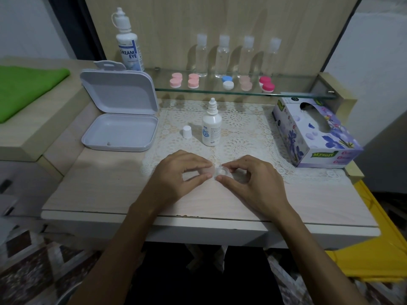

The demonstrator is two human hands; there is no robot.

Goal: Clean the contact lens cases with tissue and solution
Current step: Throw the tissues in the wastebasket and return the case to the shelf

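L to R on table: open white box (pixel 120 130) w/ lid up, loose white cap (pixel 187 131), uncapped solution bottle (pixel 211 126) upright on lace mat (pixel 242 128), tissue box (pixel 315 133) far R. Front centre, left hand (pixel 176 172) pinches pale pink cap (pixel 208 171) btwn thumb + forefinger. Right hand (pixel 248 176), fingers curled, grips clear lens case (pixel 222 172) just above table (pixel 110 190), touching the cap.
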